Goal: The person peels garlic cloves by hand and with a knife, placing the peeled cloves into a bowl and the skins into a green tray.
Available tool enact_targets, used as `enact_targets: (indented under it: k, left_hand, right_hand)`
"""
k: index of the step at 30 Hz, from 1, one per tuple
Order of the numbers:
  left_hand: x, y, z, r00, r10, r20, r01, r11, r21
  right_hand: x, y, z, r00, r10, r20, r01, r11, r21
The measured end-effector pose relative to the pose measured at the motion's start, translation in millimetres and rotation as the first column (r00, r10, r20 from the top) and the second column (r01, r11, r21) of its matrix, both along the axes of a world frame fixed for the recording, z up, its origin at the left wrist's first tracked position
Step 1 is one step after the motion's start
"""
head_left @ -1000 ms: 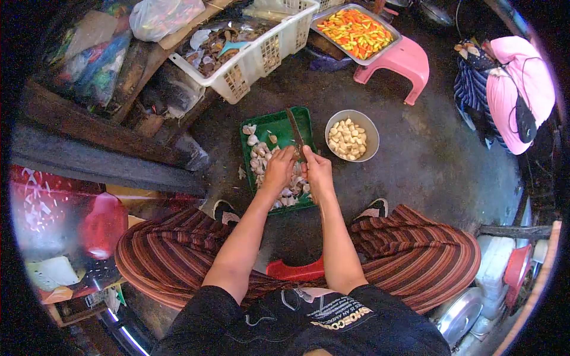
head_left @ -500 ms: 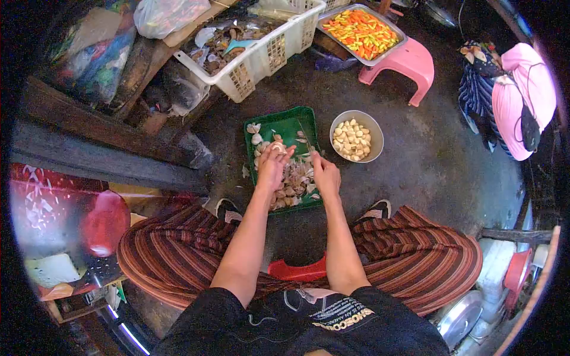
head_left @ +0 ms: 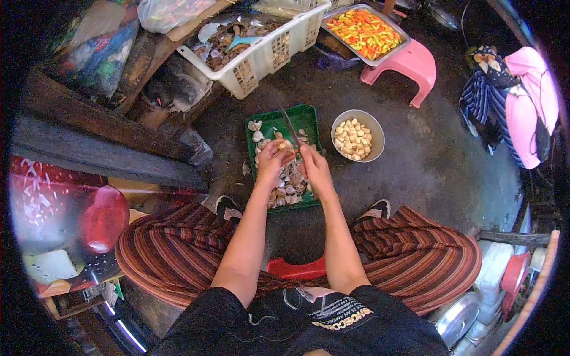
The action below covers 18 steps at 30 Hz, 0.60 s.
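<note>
Over a green tray (head_left: 309,118), my left hand (head_left: 272,163) is closed round a garlic clove (head_left: 285,146), partly hidden by the fingers. My right hand (head_left: 316,172) grips a knife (head_left: 290,126) whose blade points up and to the left, close beside the garlic. Unpeeled garlic (head_left: 257,136) lies along the tray's left side, and papery garlic skins (head_left: 289,181) are heaped below my hands. Right of the tray stands a metal bowl (head_left: 380,145) holding several peeled, pale cloves (head_left: 354,139).
A white plastic crate (head_left: 243,81) with scraps sits at the upper left. Behind the bowl, a metal tray of orange and yellow chillies (head_left: 364,34) rests by a pink stool (head_left: 415,65). Wooden beams (head_left: 107,148) run along the left, and cloths (head_left: 522,113) hang at the right.
My right hand has moved left toward my left hand, and the knife blade has swung up and left to the garlic. My left hand stays nearly in place.
</note>
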State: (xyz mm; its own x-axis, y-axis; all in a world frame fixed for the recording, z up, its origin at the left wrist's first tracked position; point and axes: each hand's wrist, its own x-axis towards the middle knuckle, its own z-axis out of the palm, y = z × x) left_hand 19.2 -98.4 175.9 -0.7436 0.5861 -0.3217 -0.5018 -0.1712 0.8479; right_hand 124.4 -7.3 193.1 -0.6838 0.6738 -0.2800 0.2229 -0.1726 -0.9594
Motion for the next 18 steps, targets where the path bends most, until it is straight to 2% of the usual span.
enact_targets:
  k: [2,3,5,6,8,12,13,15,18]
  left_hand:
    - [-1,0,-2,0.997,-0.036,-0.068,0.035,0.999,-0.014]
    - [-2,-1,-1,0.988,-0.073,-0.134,0.069,0.997,-0.032]
    - [-3,-2,1,0.984,-0.110,-0.137,0.105,0.994,-0.042]
    - [-4,-3,2,0.979,-0.147,-0.141,0.141,0.989,-0.052]
    - [-4,-4,5,0.983,-0.148,-0.109,0.145,0.989,-0.040]
    - [-4,-1,5,0.986,-0.163,-0.044,0.165,0.986,0.025]
    - [-3,2,8,0.986,-0.164,-0.044,0.165,0.986,0.024]
    - [2,8,14,0.991,-0.105,-0.080,0.090,0.982,-0.167]
    - [1,7,14,0.992,-0.106,-0.075,0.101,0.992,-0.074]
  right_hand:
    - [-2,-1,-3,0.988,0.131,-0.084,-0.134,0.990,-0.036]
    - [-1,-2,0,0.988,0.131,-0.084,-0.134,0.990,-0.036]
    - [0,-4,5,0.984,0.115,-0.139,-0.134,0.981,-0.140]
    - [1,-3,3,0.984,0.115,-0.139,-0.135,0.981,-0.141]
    - [2,0,0,0.996,0.038,-0.087,-0.061,0.958,-0.280]
    - [5,4,-13,0.990,0.057,-0.132,-0.092,0.957,-0.275]
    - [4,3,-13,0.993,0.054,-0.107,-0.075,0.975,-0.208]
    - [3,0,-11,0.995,0.049,-0.081,-0.061,0.988,-0.141]
    - [4,0,-4,0.997,0.014,-0.074,-0.029,0.980,-0.198]
